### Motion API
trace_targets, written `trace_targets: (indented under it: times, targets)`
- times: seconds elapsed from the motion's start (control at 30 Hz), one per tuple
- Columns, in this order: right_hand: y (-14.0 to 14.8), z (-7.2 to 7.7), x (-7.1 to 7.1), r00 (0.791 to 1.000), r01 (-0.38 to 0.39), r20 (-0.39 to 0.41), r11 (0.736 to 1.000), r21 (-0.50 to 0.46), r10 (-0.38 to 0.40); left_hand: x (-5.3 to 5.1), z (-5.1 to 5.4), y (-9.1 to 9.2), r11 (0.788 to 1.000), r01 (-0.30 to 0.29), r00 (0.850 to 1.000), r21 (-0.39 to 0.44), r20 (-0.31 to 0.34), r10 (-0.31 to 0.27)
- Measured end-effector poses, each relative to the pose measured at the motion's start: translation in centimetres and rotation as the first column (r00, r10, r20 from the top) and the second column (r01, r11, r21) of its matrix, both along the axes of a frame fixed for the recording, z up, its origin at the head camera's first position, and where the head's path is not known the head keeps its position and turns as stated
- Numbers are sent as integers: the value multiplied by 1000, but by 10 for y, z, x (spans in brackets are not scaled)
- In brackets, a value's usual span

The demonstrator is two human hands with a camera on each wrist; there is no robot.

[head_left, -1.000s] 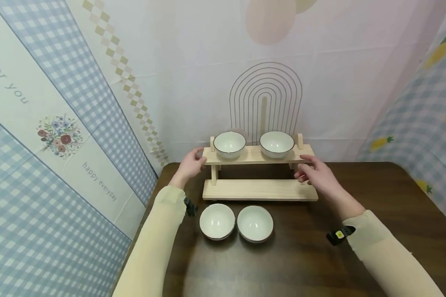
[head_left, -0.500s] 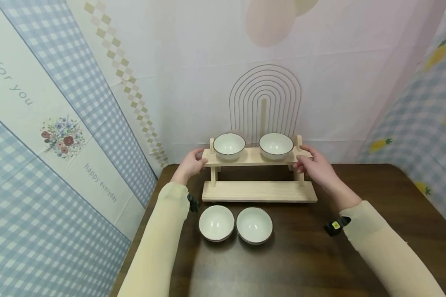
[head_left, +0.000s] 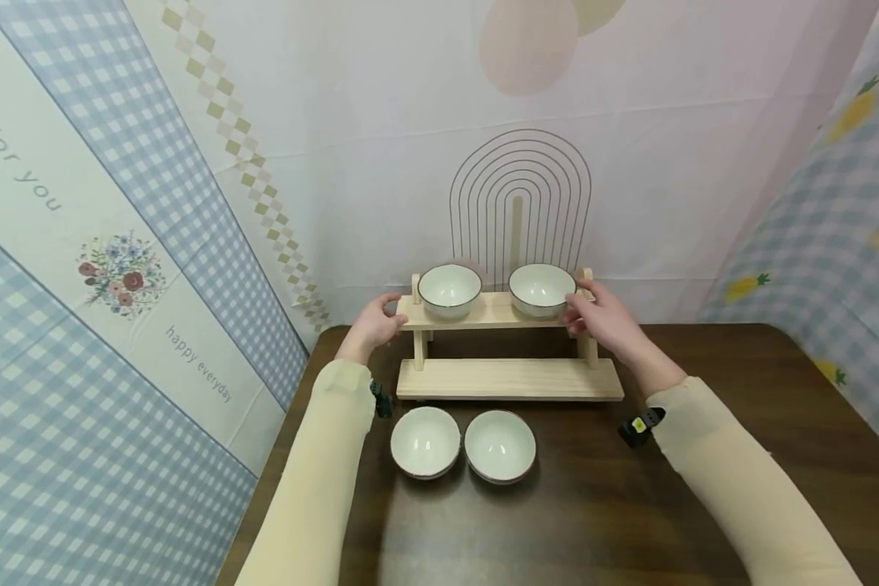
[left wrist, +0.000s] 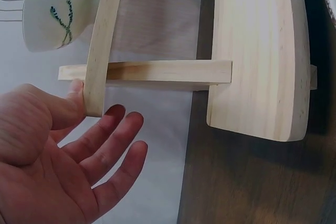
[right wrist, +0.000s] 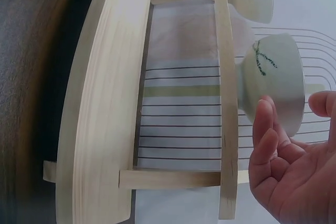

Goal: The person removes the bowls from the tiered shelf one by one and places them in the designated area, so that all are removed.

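A two-tier wooden display rack point(head_left: 509, 379) stands against the back cloth. On its upper board sit a left white bowl point(head_left: 450, 289) and a right white bowl point(head_left: 542, 289), both dark-rimmed. My left hand point(head_left: 372, 325) grips the upper board's left end; in the left wrist view its thumb point(left wrist: 68, 106) lies against the board and the other fingers extend below. My right hand point(head_left: 606, 319) is at the right bowl's side. In the right wrist view, bent fingers point(right wrist: 266, 140) overlap the bowl's outer wall, while the thumb stands apart beyond the rim; contact is unclear.
Two more white bowls, a left one point(head_left: 426, 442) and a right one point(head_left: 500, 446), stand side by side on the dark wooden table point(head_left: 579, 521) before the rack. A patterned cloth point(head_left: 381, 163) hangs behind it, and checked cloth point(head_left: 183, 342) borders the left.
My right hand has moved from the right end of the upper board leftward to the right bowl. My left hand stays at the board's left end. The bowls keep their places.
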State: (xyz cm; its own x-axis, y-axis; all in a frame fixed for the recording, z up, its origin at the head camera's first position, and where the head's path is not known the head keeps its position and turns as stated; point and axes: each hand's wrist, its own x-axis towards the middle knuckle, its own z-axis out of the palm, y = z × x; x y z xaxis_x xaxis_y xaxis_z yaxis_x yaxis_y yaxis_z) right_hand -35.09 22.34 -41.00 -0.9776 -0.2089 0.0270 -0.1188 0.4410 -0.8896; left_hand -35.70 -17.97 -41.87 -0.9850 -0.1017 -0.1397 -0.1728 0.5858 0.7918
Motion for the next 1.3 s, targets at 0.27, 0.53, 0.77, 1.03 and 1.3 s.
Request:
trace_targets:
  times: [0.27, 0.53, 0.77, 1.03, 1.3]
  targets:
    - [-2, -2, -8, 1000, -5, 10, 1000, -22, 6, 2, -3, 1, 998, -17, 1000, 55, -11, 18]
    - [-4, -2, -8, 1000, -9, 6, 999, -38, 9, 5, -4, 1, 995, 6, 1000, 103, -20, -4]
    - [-6, 2, -3, 1000, -1, 10, 1000, -29, 1, 5, -5, 1, 994, 11, 1000, 108, -15, -9]
    - [-4, 2, -12, 1000, -16, 19, 999, -39, 16, 3, -4, 2, 994, -5, 1000, 110, -7, 5]
    - [-2, -1, -19, 999, -25, 23, 997, -75, 27, 1, -4, 6, 994, -14, 1000, 110, -17, 16]
